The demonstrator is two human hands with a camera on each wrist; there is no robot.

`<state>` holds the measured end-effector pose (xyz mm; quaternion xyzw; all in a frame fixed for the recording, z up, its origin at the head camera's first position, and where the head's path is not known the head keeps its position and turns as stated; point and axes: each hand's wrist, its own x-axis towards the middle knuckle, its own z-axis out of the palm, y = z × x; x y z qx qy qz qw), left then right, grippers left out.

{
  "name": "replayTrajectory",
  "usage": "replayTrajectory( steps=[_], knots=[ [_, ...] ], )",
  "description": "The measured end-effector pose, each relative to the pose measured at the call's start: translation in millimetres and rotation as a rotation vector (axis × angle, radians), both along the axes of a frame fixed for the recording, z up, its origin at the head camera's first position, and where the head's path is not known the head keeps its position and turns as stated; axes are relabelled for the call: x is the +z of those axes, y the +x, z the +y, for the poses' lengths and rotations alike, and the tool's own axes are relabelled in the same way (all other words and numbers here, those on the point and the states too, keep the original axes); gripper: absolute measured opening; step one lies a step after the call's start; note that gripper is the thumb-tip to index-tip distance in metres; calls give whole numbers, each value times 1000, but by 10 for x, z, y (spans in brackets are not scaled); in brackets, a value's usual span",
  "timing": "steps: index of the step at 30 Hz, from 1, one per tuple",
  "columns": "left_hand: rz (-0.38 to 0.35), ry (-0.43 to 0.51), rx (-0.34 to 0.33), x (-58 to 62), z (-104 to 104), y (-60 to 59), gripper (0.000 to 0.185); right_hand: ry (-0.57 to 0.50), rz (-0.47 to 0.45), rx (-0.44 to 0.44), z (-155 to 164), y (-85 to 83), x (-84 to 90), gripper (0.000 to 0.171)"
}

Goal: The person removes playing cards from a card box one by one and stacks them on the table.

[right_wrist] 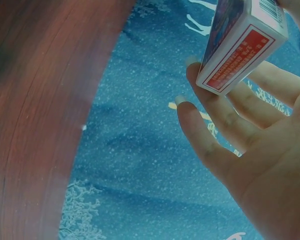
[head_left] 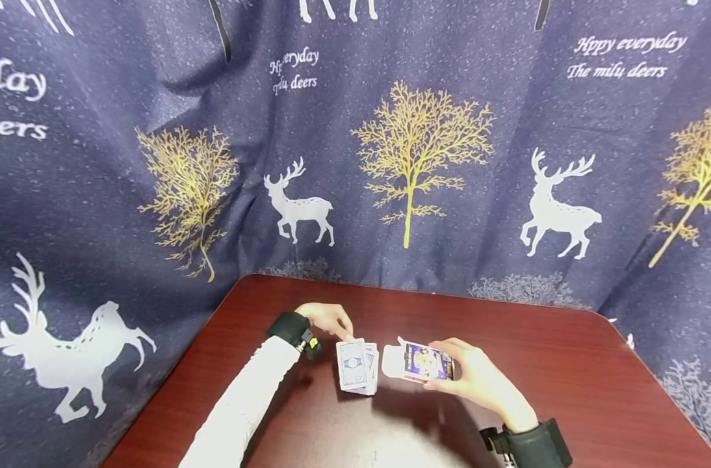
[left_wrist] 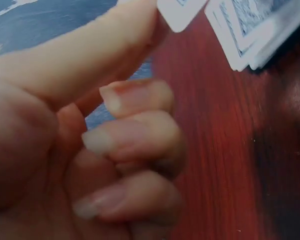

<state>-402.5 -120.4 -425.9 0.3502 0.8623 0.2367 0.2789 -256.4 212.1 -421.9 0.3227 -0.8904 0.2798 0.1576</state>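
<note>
My left hand (head_left: 330, 318) pinches one blue-and-white playing card (head_left: 352, 363) at its upper end, between thumb and forefinger. In the left wrist view a corner of that card (left_wrist: 180, 15) shows at the fingertips, and the other fingers are curled under with nothing in them. A pile of cards (head_left: 372, 374), backs up, lies partly behind the pinched card. On the right, my right hand (head_left: 472, 374) grips a purple card box (head_left: 428, 362) with its white flap opened towards the cards. The right wrist view shows the box's end (right_wrist: 240, 57) with red printing; its inside is hidden.
Both hands are over a reddish-brown table (head_left: 309, 289) with rounded far corners. Behind it hangs a dark blue curtain (head_left: 344, 143) printed with white deer and golden trees. Black camera bands (head_left: 537, 445) wrap the wrists.
</note>
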Motion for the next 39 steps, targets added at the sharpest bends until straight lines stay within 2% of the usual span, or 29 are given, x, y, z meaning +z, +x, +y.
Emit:
replayTrajectory(
  steps=[3,10,13,16,21,29,32,36,39],
  knots=[
    [50,-29,-14,-34,67,-68,17,0,-1,-4,-4,-7,2,58],
    [240,-111,69,-70,183,-69,9,5,-8,-20,-12,-34,-1,58],
    [320,-87,71,-93,221,-61,8,11,-9,-24,-18,-39,12,58],
    [363,-52,55,-104,247,-52,8,11,-7,-22,-24,-41,25,58],
    [376,-12,64,-148,276,-53,9,6,-13,-13,-21,-46,15,58],
    [390,44,77,-332,277,-99,6,12,-7,-3,-12,-50,-51,57],
    [405,81,94,-364,280,-93,6,15,-3,-8,-9,-44,-69,58],
    [438,207,177,-328,304,33,9,19,3,-14,-10,-40,-77,58],
    [383,345,249,-223,363,247,12,21,0,-15,-9,-40,-74,58]
  ],
)
